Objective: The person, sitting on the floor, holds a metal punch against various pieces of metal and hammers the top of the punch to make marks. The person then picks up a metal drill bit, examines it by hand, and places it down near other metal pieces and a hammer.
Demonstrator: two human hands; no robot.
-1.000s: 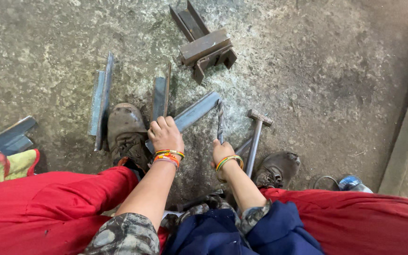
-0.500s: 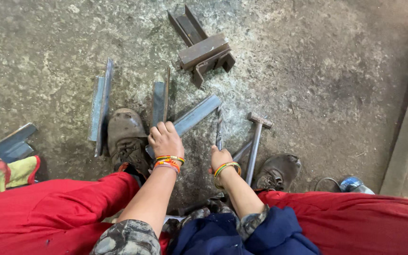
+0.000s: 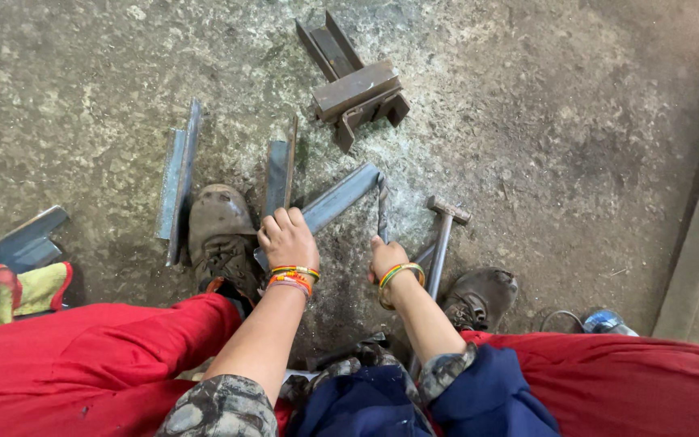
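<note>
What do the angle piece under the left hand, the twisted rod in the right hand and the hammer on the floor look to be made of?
Angle piece under the left hand: looks like steel, blue-grey and dull, with straight rolled edges. Twisted rod in the right hand: dark ribbed metal, probably steel, unpainted. Hammer: rusty brown metal head; the grey shaft looks like metal too, though that is less certain.

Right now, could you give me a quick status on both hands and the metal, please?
Left hand pressing down the angle iron piece. Right hand gripping twisted steel rod upright at its end. Hammer lying beside.
</note>
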